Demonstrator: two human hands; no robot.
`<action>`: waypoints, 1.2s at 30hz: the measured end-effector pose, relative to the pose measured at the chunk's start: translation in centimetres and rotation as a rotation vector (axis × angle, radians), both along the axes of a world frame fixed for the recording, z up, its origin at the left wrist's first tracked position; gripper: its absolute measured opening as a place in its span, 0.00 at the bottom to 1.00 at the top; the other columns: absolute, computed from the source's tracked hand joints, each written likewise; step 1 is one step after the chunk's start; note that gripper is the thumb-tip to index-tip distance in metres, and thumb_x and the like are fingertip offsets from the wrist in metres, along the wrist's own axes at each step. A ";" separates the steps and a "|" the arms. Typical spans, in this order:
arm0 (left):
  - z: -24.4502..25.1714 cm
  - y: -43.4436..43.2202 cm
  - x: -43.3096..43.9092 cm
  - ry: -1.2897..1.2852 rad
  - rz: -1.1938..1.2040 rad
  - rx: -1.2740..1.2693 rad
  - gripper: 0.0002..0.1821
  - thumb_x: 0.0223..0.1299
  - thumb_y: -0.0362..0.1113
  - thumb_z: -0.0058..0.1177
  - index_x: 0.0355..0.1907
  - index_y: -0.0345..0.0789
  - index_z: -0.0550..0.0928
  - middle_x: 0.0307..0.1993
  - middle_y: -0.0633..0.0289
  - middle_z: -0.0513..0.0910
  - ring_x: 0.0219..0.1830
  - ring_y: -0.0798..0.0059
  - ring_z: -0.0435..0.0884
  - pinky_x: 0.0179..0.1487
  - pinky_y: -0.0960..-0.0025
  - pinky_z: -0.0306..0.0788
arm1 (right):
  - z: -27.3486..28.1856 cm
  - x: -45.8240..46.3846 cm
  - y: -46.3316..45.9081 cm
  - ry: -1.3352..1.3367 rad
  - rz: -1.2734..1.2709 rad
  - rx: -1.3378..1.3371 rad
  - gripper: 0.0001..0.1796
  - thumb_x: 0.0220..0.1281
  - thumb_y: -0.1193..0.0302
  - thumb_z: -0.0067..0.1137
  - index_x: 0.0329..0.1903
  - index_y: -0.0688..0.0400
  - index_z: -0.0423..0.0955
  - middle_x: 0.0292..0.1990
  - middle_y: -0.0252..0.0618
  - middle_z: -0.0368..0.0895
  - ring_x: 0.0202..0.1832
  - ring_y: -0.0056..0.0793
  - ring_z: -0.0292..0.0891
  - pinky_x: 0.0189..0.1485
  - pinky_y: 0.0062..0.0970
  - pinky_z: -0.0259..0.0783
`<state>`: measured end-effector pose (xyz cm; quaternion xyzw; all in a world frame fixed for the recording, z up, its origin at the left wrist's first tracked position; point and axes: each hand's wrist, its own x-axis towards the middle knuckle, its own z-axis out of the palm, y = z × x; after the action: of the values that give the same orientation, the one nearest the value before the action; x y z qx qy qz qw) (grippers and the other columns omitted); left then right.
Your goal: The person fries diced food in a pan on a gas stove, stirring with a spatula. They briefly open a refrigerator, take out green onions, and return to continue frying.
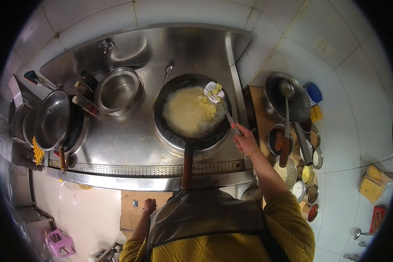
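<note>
My right hand is closed around the handle of a slotted turner, whose pale head carries yellow chunks of food over the right side of a wok. Bubbling oil fills much of the wok, and more yellow chunks lie in it below the turner. The wok sits on a round burner, its wooden handle pointing towards me. My left hand hangs beside my apron, below the stove's front edge, with its fingers curled and nothing visible in them.
On the steel stove top stand a steel pot, bottles and stacked pans. A ladle rests on a perforated strainer at the right, above several seasoning bowls. A pink stool stands at lower left.
</note>
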<state>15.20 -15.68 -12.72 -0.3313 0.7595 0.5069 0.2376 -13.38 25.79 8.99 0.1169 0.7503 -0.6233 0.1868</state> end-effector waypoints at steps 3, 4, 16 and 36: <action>-0.4 0.1 -1.0 -0.002 0.005 -0.007 0.14 0.54 0.40 0.47 0.22 0.29 0.74 0.14 0.59 0.74 0.13 0.75 0.72 0.16 0.71 0.68 | -1.4 -1.5 0.8 0.231 0.072 0.304 0.27 0.59 0.75 0.45 0.63 0.52 0.59 0.25 0.39 0.74 0.20 0.23 0.67 0.23 0.26 0.65; -0.5 0.1 -1.2 -0.002 0.030 0.000 0.15 0.53 0.41 0.47 0.21 0.29 0.75 0.15 0.59 0.75 0.15 0.75 0.73 0.19 0.70 0.69 | -2.2 -2.3 1.0 0.320 0.112 0.375 0.27 0.59 0.75 0.45 0.63 0.53 0.60 0.26 0.40 0.75 0.22 0.24 0.69 0.25 0.28 0.68; -0.4 0.0 1.9 -0.075 0.058 -0.012 0.15 0.54 0.40 0.46 0.21 0.30 0.75 0.15 0.59 0.75 0.15 0.75 0.74 0.19 0.70 0.69 | -1.6 -4.4 1.5 -0.120 0.294 0.197 0.30 0.59 0.75 0.46 0.66 0.53 0.55 0.23 0.36 0.71 0.13 0.18 0.60 0.13 0.21 0.57; 0.4 0.1 1.3 -0.021 0.110 0.009 0.14 0.54 0.40 0.48 0.21 0.30 0.73 0.15 0.59 0.74 0.12 0.76 0.70 0.13 0.72 0.64 | -4.4 -0.6 -4.1 -0.417 0.040 -0.694 0.23 0.63 0.76 0.43 0.60 0.47 0.62 0.26 0.35 0.70 0.16 0.09 0.54 0.15 0.09 0.49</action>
<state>16.50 -15.60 -12.31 -0.3768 0.7352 0.5192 0.2188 -13.97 21.65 4.60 0.1564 0.4435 -0.7987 0.3753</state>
